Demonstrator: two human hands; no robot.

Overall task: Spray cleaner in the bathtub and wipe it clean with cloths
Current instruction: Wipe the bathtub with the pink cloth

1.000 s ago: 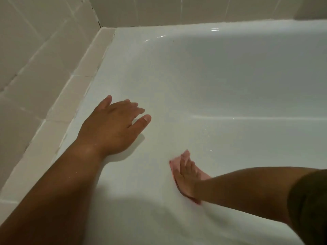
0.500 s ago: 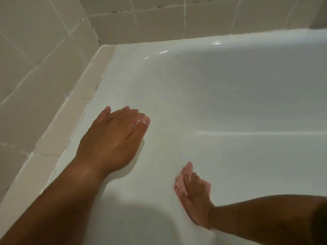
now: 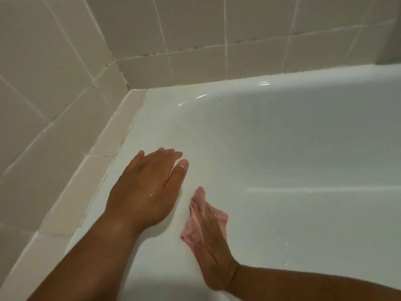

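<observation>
Two bare hands are in view, both lying flat on the sloped end of the white bathtub [image 3: 282, 137], close to the tiled wall [image 3: 65, 83]. The left hand [image 3: 149, 187] rests with straight fingers on the tub surface near the tile ledge [image 3: 71, 198]. It holds nothing and seems only to support the body. The right hand [image 3: 209, 242] lies just beside it, lower on the slope, and presses the pink cloth [image 3: 220, 216] against the enamel with stretched fingers, so the cloth is pinned under the palm and is not clenched or pinched. Crumpled edges of the cloth come out on both sides of the fingers. I judge that the wiping step is in progress at this end of the tub, and that the floor and the far side probably wait for their turn. The cloth looks thin, soft and light, and probably damp. It will fold and bunch easily, and it can slip out from under a flat palm on the glossy, wet-looking surface. For a safer hold it is better to gather the loose edges under the fingertips, or to fold the cloth into a pad and press on its middle. No spray bottle is visible.
</observation>
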